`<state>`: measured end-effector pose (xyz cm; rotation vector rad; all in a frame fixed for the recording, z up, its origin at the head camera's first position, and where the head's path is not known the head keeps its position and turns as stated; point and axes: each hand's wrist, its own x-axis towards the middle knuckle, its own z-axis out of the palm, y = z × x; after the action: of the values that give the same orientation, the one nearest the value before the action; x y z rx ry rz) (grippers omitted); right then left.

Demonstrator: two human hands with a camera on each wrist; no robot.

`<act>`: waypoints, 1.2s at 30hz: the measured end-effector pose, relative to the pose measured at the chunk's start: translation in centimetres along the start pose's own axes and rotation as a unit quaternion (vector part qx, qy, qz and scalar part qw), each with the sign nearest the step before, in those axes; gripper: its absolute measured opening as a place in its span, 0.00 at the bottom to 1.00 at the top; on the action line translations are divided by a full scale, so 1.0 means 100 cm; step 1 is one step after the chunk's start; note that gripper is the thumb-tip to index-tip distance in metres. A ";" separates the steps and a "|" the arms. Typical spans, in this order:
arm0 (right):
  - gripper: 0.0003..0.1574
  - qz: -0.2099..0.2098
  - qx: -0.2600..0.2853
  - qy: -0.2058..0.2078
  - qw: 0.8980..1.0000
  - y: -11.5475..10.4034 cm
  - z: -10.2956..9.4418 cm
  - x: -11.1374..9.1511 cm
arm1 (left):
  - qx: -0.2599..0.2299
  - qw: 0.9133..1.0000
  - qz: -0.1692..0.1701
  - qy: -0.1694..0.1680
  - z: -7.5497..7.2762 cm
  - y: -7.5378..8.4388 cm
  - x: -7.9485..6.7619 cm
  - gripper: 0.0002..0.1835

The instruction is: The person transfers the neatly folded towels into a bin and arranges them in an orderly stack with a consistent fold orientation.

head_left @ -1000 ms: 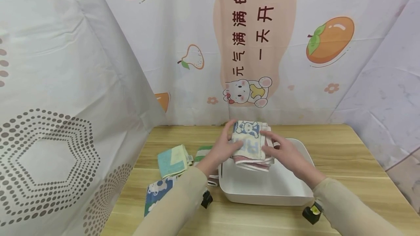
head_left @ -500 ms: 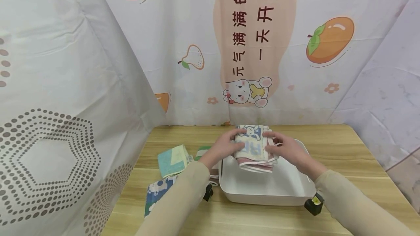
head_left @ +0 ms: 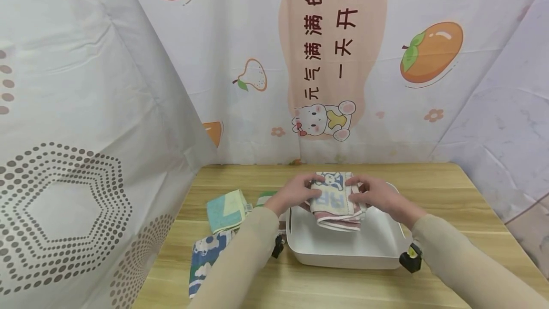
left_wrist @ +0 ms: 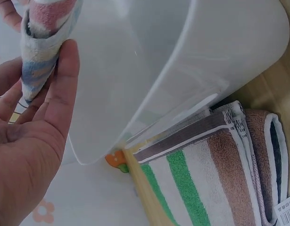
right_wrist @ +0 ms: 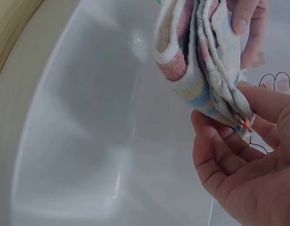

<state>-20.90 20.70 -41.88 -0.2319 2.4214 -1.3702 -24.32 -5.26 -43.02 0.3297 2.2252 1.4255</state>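
Note:
A folded towel [head_left: 333,199], cream and blue with a bear-like print on top and pink layers below, is held over the white plastic bin [head_left: 343,261]. My left hand [head_left: 298,192] grips its left edge, thumb on top and fingers beneath. On the opposite edge my right hand [head_left: 377,197] pinches the layers between thumb and curled fingers. In the right wrist view the folded layers of the towel [right_wrist: 201,61] show side-on, with the bare inside of the bin [right_wrist: 102,141] below.
Left of the bin lies a folded towel with green, white and brown stripes [left_wrist: 201,174]. Farther left are a teal and yellow towel [head_left: 225,211] and a blue patterned towel [head_left: 208,256]. All rest on the wooden table [head_left: 450,223], with a printed curtain [head_left: 257,27] behind.
Both hands have brought the folded towel a little right and nearer the body, lower over the bin. The bin and the other towels stay in place.

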 end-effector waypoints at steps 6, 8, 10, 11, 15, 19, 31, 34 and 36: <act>0.27 0.001 -0.001 -0.023 1.000 0.003 -0.002 0.007 | 0.009 1.000 -0.015 -0.003 0.001 0.000 0.004 0.20; 0.26 0.005 -0.002 -0.031 1.000 0.004 -0.003 0.009 | 0.005 1.000 -0.020 -0.006 0.000 0.000 0.005 0.19; 0.25 0.010 0.000 -0.038 0.999 0.004 -0.004 0.010 | -0.002 1.000 -0.023 -0.010 0.000 0.001 0.006 0.18; 0.24 0.014 0.001 -0.039 0.999 0.005 -0.004 0.011 | -0.006 1.000 -0.025 -0.013 0.000 0.001 0.006 0.17; 0.21 0.022 0.005 -0.047 0.999 0.005 -0.006 0.012 | -0.015 0.999 -0.030 -0.023 -0.001 0.001 0.009 0.15; 0.21 0.029 0.009 -0.057 0.998 0.006 -0.006 0.013 | -0.012 0.999 -0.039 -0.026 -0.001 0.000 0.012 0.15; 0.21 0.056 0.023 -0.114 0.992 0.014 -0.007 0.018 | 0.026 0.996 -0.072 -0.040 0.011 -0.004 0.015 0.18; 0.20 0.060 0.015 -0.119 0.991 0.016 -0.007 0.020 | 0.046 0.995 -0.083 -0.038 0.014 -0.004 0.015 0.18; 0.20 0.065 0.011 -0.120 0.991 0.017 -0.006 0.021 | 0.062 0.994 -0.088 -0.033 0.016 -0.004 0.015 0.17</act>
<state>-23.05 21.47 -43.52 -0.2161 2.1816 -1.2360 -24.76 -3.49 -44.30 0.2129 2.2341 1.1711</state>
